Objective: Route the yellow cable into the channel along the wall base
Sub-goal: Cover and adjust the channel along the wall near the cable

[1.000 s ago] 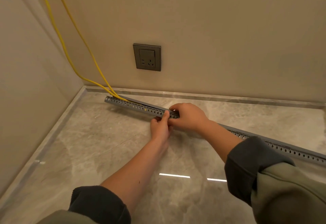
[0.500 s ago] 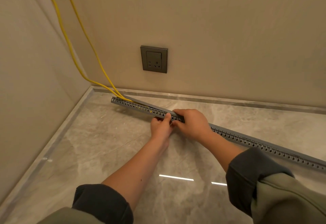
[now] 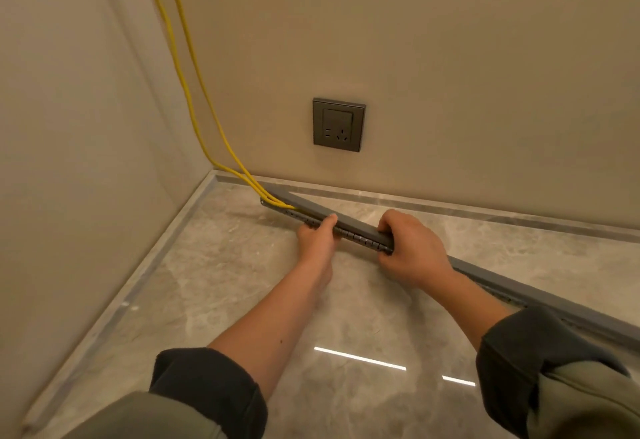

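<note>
Yellow cable (image 3: pixel 268 196), in two strands, drops down the beige wall (image 3: pixel 450 58) near the corner and enters the left end of the long grey slotted plastic channel (image 3: pixel 360 229). The channel lies on the glossy marble floor (image 3: pixel 242 283), angled away from the wall base. My left hand (image 3: pixel 317 238) pinches the channel, thumb on top; my right hand (image 3: pixel 412 248), near it, curls its fingers over the channel. A dark square socket (image 3: pixel 338 124) sits on the wall above.

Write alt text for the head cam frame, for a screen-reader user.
A person's left hand and right hand grip a grey slotted cable channel on the glossy stone floor, angled away from the wall base. Two strands of yellow cable come down the corner into its left end; a dark wall socket sits above.
</note>
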A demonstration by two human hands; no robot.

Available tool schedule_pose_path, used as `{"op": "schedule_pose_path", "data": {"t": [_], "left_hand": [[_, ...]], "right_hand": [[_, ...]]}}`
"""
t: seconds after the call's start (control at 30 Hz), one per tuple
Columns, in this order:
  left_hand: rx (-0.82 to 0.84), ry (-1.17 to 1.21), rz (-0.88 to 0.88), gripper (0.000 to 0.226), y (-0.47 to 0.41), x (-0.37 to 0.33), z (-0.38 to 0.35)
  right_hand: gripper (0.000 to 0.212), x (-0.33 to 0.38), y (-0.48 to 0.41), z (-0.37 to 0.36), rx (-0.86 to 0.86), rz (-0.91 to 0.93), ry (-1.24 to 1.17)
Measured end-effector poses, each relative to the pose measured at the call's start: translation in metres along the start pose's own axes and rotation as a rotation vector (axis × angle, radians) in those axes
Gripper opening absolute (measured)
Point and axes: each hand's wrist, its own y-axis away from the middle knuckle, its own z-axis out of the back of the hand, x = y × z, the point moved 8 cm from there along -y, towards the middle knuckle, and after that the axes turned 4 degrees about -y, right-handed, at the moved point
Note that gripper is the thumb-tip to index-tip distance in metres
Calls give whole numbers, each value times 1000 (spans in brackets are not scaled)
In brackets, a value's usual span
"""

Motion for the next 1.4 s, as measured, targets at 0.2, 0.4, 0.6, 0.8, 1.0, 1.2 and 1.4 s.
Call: {"op": "schedule_pose_path", "data": {"t": [0.2, 0.4, 0.6, 0.8, 1.0, 1.2, 1.4], "left_hand": [[63, -175, 97, 23, 6, 1, 23], [-57, -190, -28, 44, -11, -27, 53], [-213, -485, -403, 26, -30, -84, 82], [-93, -451, -530, 24, -33, -89, 82], [-291, -378, -474, 7, -42, -95, 103], [-237, -190, -239, 7, -58, -98, 98], [-92, -37, -41, 20, -61, -103, 87]], "right_hand": [[36, 42, -28, -25, 156, -9, -40], [30, 71, -57, -48, 290, -72, -160], [34, 73, -67, -54, 365, -95, -148], [31, 97, -82, -66, 423, -79, -228], [24, 111, -85, -67, 320, 26, -174], [22, 111, -89, -61, 279, 51, -135], [21, 114, -89, -56, 257, 63, -146]]}}
